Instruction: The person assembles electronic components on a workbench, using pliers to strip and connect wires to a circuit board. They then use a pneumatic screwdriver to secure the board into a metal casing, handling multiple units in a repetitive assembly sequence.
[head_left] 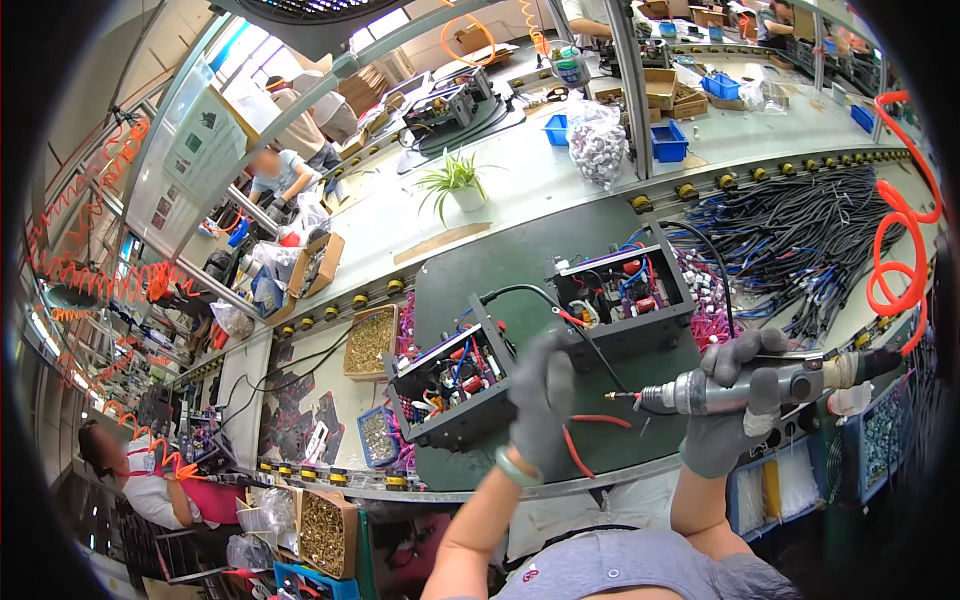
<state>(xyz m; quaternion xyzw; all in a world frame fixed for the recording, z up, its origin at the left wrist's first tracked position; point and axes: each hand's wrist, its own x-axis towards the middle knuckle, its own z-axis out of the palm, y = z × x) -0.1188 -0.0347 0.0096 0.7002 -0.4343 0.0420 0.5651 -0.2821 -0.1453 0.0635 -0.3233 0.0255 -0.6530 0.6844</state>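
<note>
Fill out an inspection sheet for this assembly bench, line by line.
Surface: dark green mat on a pale bench.
Job's things: two open black electronics boxes; the near box is by the left hand, the far box lies behind it.
Clutter: carton of brass screws, small blue bin, pink parts beside the boxes.
Hands: both gloved grey; left hand rests at the near box, right hand grips a powered screwdriver.
Cables: heap of black cables, orange coiled hose, loose red wire.
Surroundings: potted plant, bag of small parts, other people at benches.
</note>
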